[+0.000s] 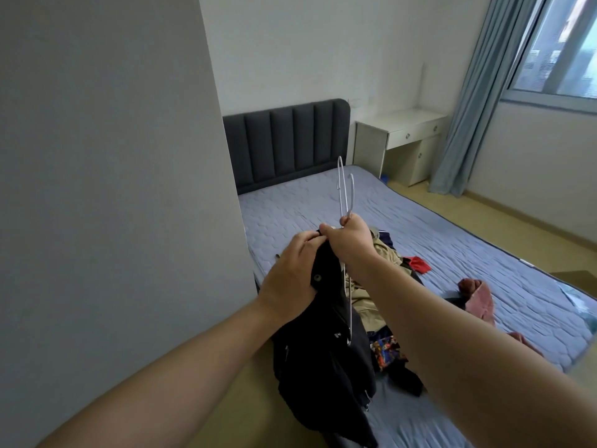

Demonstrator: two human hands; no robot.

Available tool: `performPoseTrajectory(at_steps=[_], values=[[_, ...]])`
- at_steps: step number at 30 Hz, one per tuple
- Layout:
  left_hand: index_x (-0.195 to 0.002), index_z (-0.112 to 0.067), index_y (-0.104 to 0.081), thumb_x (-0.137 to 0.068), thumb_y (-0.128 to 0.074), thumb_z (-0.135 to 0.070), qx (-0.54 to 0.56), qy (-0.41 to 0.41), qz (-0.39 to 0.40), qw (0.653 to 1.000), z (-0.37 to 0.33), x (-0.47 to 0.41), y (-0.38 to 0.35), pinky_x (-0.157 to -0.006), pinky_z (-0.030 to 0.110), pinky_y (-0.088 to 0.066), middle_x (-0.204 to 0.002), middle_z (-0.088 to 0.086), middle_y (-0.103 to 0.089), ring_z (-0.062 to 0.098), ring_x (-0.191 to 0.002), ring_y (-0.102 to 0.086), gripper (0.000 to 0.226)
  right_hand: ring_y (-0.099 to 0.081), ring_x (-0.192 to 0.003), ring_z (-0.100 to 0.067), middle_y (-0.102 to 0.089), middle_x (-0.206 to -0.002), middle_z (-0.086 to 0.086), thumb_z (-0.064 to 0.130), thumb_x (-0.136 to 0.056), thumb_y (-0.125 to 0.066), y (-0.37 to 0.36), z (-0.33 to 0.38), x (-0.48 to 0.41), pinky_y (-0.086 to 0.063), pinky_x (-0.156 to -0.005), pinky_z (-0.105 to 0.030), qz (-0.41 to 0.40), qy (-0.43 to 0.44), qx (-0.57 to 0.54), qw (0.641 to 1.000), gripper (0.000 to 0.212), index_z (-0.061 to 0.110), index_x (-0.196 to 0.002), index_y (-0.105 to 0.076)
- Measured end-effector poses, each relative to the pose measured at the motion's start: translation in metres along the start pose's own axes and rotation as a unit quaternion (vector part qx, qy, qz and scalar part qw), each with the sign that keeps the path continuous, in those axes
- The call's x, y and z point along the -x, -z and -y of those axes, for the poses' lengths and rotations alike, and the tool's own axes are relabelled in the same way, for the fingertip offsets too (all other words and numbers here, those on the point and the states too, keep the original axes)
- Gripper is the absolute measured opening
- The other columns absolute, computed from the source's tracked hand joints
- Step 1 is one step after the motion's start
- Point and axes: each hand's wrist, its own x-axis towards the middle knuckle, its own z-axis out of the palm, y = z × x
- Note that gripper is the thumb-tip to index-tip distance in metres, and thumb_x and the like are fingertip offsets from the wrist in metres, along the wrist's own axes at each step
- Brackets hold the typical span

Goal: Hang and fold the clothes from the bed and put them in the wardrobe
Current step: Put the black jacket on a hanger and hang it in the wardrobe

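as right hand holds hangers, left hand grips jacket.

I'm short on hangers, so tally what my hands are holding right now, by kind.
Hangers, gripped in the right hand: 2
Black jacket, gripped in the left hand: 1
Total: 3

- One view only: head-worn, wide-angle (edges bowed), aimed forward and down along the bed toward the headboard.
- Left hand and right hand are framed close, centre; left third is filled by a near wall.
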Motion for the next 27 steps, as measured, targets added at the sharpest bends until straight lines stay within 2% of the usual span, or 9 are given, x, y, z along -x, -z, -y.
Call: performPoseTrajectory(at_steps=[2, 5, 8, 10, 14, 19, 21, 23, 27], values=[[-0.117, -0.009, -0.06, -0.079, -0.064, 0.009, 0.074, 0.064, -0.034, 0.995, -0.009, -0.007, 0.004, -0.09, 0.01, -0.046, -0.123, 0.005, -0.053, 0.018, -0.109, -0.056, 0.043, -0.06, -0.097, -0.017, -0.059, -0.109, -0.005, 0.028, -0.092, -0.07, 0.007, -0.002, 0.001, -0.05, -0.075, -0.027, -0.001, 0.006, 0.005, 1.0, 0.049, 0.011, -0.132, -0.048], [-0.093, -0.017, -0.06, -0.076, -0.055, 0.014, 0.105, 0.157, -0.058, 0.98, -0.019, -0.025, 0.012, -0.072, 0.005, -0.04, -0.097, 0.001, -0.057, 0.013, -0.088, -0.054, 0.035, -0.062, -0.09, -0.017, -0.059, -0.096, -0.002, 0.029, -0.09, -0.072, 0.016, -0.008, 0.0, -0.053, -0.077, -0.031, 0.011, 0.002, 0.005, 1.0, 0.042, 0.012, -0.122, -0.049], [-0.089, -0.016, -0.066, -0.074, -0.049, 0.006, 0.047, 0.137, 0.022, 0.989, -0.018, -0.044, 0.022, -0.076, 0.019, -0.046, -0.093, 0.003, -0.061, 0.018, -0.088, -0.055, 0.031, -0.062, -0.07, -0.02, -0.056, -0.078, -0.004, 0.021, -0.089, -0.072, 0.017, -0.014, 0.005, -0.057, -0.074, -0.043, 0.066, -0.028, -0.007, 0.997, 0.03, 0.02, -0.104, -0.046], [-0.091, -0.022, -0.07, -0.071, -0.054, -0.009, -0.04, 0.09, 0.107, 0.989, -0.018, -0.055, 0.033, -0.076, 0.03, -0.048, -0.094, 0.0, -0.061, 0.022, -0.089, -0.058, 0.029, -0.055, -0.064, -0.021, -0.051, -0.075, -0.006, 0.008, -0.088, -0.065, 0.014, -0.019, 0.009, -0.053, -0.065, -0.041, 0.102, -0.042, -0.025, 0.994, 0.029, 0.022, -0.09, -0.039], [-0.087, -0.031, -0.069, -0.069, -0.073, -0.047, -0.228, 0.069, 0.308, 0.921, -0.022, -0.074, 0.048, -0.068, 0.028, -0.049, -0.083, -0.013, -0.063, 0.014, -0.079, -0.06, 0.025, -0.043, -0.064, -0.017, -0.042, -0.074, -0.002, 0.005, -0.077, -0.06, 0.006, -0.034, 0.019, -0.039, -0.055, -0.032, 0.125, -0.045, 0.036, 0.991, 0.031, 0.023, -0.083, -0.035], [-0.081, -0.022, -0.064, -0.086, -0.055, -0.043, -0.313, 0.108, 0.265, 0.906, -0.02, -0.074, 0.042, -0.068, 0.032, -0.041, -0.08, -0.005, -0.057, 0.022, -0.077, -0.055, 0.024, -0.043, -0.061, -0.017, -0.044, -0.075, -0.006, 0.011, -0.085, -0.059, 0.002, -0.05, 0.022, -0.033, -0.052, -0.031, 0.135, -0.068, -0.022, 0.988, 0.02, 0.017, -0.084, -0.041], [-0.077, -0.018, -0.058, -0.089, -0.05, -0.046, -0.284, 0.206, 0.265, 0.898, -0.015, -0.076, 0.046, -0.069, 0.032, -0.041, -0.083, -0.002, -0.06, 0.025, -0.078, -0.056, 0.032, -0.044, -0.068, -0.02, -0.045, -0.077, -0.006, 0.014, -0.09, -0.057, 0.002, -0.051, 0.021, -0.037, -0.059, -0.036, 0.113, -0.072, -0.028, 0.991, 0.019, 0.018, -0.082, -0.04], [-0.088, -0.016, -0.061, -0.092, -0.047, -0.046, -0.228, 0.3, 0.264, 0.888, -0.003, -0.078, 0.05, -0.074, 0.032, -0.043, -0.092, 0.004, -0.06, 0.03, -0.088, -0.06, 0.033, -0.048, -0.072, -0.021, -0.047, -0.079, -0.006, 0.012, -0.089, -0.056, 0.004, -0.049, 0.021, -0.04, -0.062, -0.034, 0.072, -0.069, -0.004, 0.995, 0.017, 0.017, -0.084, -0.041], [-0.106, -0.001, -0.069, -0.094, -0.049, -0.024, -0.016, 0.433, 0.211, 0.876, 0.025, -0.073, 0.06, -0.085, 0.034, -0.052, -0.113, 0.014, -0.068, 0.032, -0.101, -0.065, 0.032, -0.042, -0.064, -0.017, -0.046, -0.073, -0.002, 0.011, -0.086, -0.06, 0.008, -0.049, 0.021, -0.036, -0.057, -0.03, 0.039, -0.031, 0.052, 0.997, 0.017, 0.015, -0.081, -0.044]])
